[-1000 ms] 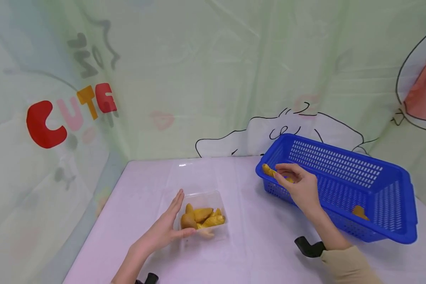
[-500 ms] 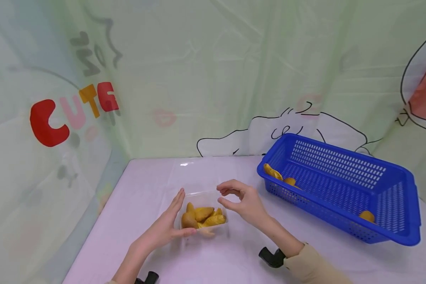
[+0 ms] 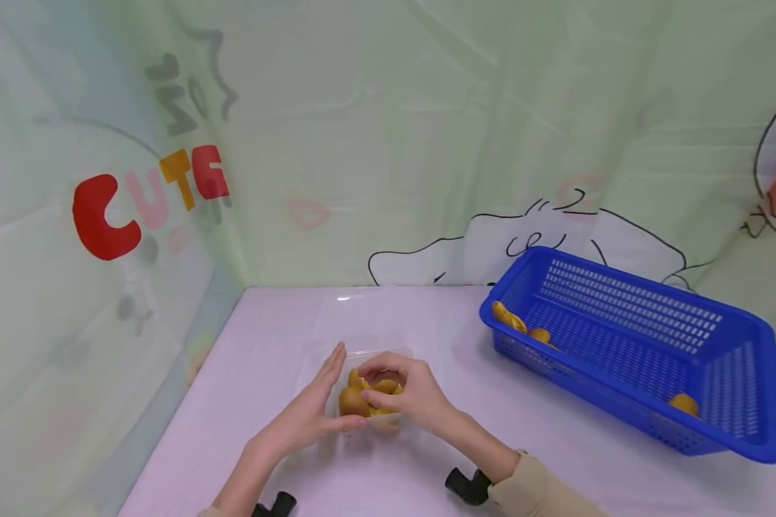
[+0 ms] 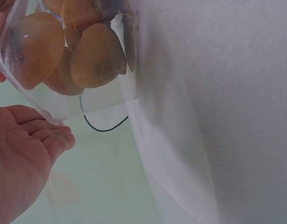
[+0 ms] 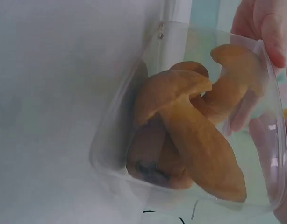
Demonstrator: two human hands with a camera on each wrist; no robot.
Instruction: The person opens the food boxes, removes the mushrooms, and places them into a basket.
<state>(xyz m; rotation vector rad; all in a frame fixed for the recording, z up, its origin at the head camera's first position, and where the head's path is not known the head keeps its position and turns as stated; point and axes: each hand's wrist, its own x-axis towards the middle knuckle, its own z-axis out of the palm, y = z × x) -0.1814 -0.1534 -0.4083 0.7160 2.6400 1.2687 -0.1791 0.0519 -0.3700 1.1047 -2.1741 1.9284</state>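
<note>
A clear plastic box (image 3: 397,352) stands on the table with several brown mushrooms (image 5: 199,144) heaped in it. One has a thick stem and wide cap pressed near the wall in the right wrist view. My left hand (image 3: 304,420) is at the box's left side, fingers straight along it and thumb across the near edge. In the left wrist view those fingers (image 4: 54,140) meet the rim at a corner. My right hand (image 3: 414,391) reaches over the box from the right, its bent fingers and thumb apart above the mushrooms. Part of the heap is hidden under it.
A blue perforated basket (image 3: 595,370) stands to the right, with a few brown pieces (image 3: 509,316) at its left end and another (image 3: 683,403) near its right end. Behind the table hangs a printed curtain (image 3: 362,143). Black wrist mounts (image 3: 468,487) stick out below the forearms.
My right hand has come from the basket's left end, leftward and down to the box, leaving the brown piece in the basket. The left hand keeps its place at the box.
</note>
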